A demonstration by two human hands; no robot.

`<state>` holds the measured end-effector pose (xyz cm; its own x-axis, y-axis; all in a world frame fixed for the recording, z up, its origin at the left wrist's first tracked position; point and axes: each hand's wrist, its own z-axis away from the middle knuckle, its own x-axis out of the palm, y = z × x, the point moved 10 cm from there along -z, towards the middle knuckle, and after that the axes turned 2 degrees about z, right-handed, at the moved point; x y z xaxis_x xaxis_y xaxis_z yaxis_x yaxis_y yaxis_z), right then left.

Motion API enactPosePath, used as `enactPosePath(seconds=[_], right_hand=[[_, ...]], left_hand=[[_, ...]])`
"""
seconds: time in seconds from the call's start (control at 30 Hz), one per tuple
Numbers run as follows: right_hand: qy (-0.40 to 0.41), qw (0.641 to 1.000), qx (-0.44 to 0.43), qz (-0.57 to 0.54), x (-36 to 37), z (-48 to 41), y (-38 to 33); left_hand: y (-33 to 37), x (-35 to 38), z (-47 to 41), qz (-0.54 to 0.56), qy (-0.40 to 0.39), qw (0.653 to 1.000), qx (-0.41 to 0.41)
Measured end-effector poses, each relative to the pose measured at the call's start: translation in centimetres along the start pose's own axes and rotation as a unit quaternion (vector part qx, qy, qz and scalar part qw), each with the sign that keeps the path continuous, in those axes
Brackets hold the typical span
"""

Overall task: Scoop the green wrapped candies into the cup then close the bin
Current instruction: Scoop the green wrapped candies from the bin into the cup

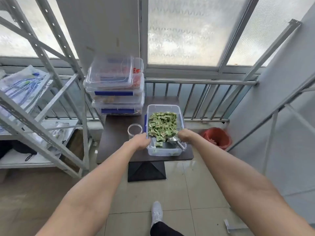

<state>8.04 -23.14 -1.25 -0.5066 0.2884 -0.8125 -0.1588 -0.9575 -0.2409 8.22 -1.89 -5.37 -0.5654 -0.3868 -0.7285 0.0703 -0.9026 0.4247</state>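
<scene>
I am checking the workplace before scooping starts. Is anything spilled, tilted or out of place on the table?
Nothing looks spilled. The green candies are all inside the open bin, the metal scoop lies in its near end, and the cup stands upright to its left. Only the top container of the stack sits slightly askew.

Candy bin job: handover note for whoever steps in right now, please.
Left hand: on the left rim of the open bin; grip unclear.
Right hand: at the right rim, above the metal scoop; whether it grips the scoop is unclear.
Green candies fill the far part of the bin; the scoop lies at the near end.
Cup stands left of the bin on the table, looks empty.
Done: bin is open.
Left: scoop candies into the cup, then close the bin; its lid isn't clearly in view.
</scene>
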Motion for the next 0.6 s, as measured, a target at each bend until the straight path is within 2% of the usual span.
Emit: enactPosePath(seconds=[0.27, 0.5, 0.6], right_hand=[[-0.068, 0.986, 0.071, -0.133, 2.8, -6.7, 3.5], [-0.116, 0.983, 0.087, -0.113, 4.4, -8.8, 3.3], [-0.113, 0.986, 0.07, -0.1, 4.8, -9.5, 2.9]], left_hand=[[0.2, 1.8, -5.4, 0.06, -0.032, 0.996, -0.053], [0.9, 1.7, -6.6, 0.116, -0.014, 0.99, -0.085], [-0.1, 2.3, -7.4, 0.158, -0.02, 0.981, -0.115]])
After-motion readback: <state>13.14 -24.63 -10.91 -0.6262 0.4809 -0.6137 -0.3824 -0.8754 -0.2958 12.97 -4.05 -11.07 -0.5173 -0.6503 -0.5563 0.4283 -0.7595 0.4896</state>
